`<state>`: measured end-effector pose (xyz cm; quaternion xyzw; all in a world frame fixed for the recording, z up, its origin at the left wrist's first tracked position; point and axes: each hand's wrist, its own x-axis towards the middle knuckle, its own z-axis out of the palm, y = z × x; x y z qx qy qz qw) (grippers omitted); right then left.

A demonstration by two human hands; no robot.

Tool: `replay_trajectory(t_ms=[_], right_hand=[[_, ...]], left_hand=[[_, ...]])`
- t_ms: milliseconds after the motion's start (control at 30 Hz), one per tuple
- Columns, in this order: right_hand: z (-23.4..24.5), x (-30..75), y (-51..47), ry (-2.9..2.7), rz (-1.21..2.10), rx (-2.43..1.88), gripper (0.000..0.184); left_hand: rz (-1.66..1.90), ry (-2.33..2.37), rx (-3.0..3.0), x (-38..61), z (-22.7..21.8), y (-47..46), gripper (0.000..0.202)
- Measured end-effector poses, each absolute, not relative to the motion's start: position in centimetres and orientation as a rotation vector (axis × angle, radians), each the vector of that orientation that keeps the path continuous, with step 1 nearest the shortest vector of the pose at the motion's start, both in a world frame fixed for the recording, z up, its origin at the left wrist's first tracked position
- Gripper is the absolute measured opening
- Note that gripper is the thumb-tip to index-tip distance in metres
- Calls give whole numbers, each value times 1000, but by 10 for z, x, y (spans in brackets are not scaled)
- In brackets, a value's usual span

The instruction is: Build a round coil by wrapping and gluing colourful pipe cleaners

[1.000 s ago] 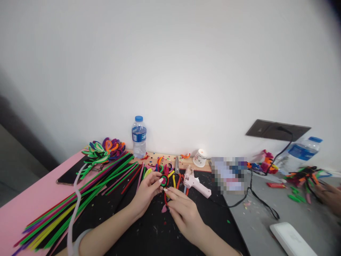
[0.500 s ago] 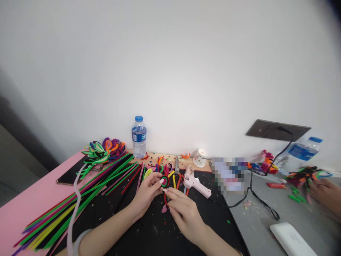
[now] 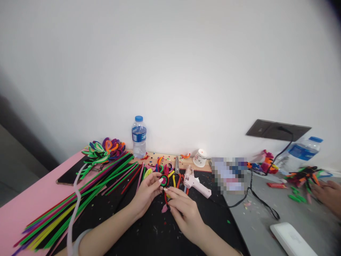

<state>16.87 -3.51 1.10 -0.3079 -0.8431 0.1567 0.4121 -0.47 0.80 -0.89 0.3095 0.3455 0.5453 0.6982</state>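
Between thumb and fingers, my left hand (image 3: 149, 187) pinches a small coil of pipe cleaner (image 3: 164, 180) with green, pink and dark rings. Close against its lower edge, my right hand (image 3: 183, 208) has its fingertips pressed together; what they grip, if anything, is too small to make out. A red pipe cleaner piece (image 3: 165, 199) and a pink bit (image 3: 164, 209) show beneath the fingers. Behind the hands lie scissors (image 3: 177, 165) and several bent pipe cleaner pieces. A pale pink glue gun (image 3: 197, 183) rests just right of the coil.
Long pipe cleaners (image 3: 66, 213) spread across the left side, near a looped bouquet (image 3: 102, 149) and a phone (image 3: 69, 171). A water bottle (image 3: 139, 137) and paper cup (image 3: 200, 158) stand by the wall. The black cord (image 3: 255, 192) crosses right, where another person's hand (image 3: 327, 195) works.
My hands and the coil stay almost in place, with only a slight shift of the fingers. The other person's hand at the right has moved a little.
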Motion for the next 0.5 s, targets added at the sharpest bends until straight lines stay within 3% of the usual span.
replay_trajectory(t_ms=[500], right_hand=[[13, 168, -35, -2099, 429, -783, 23]], left_hand=[[1205, 743, 648, -5, -11, 9, 25]])
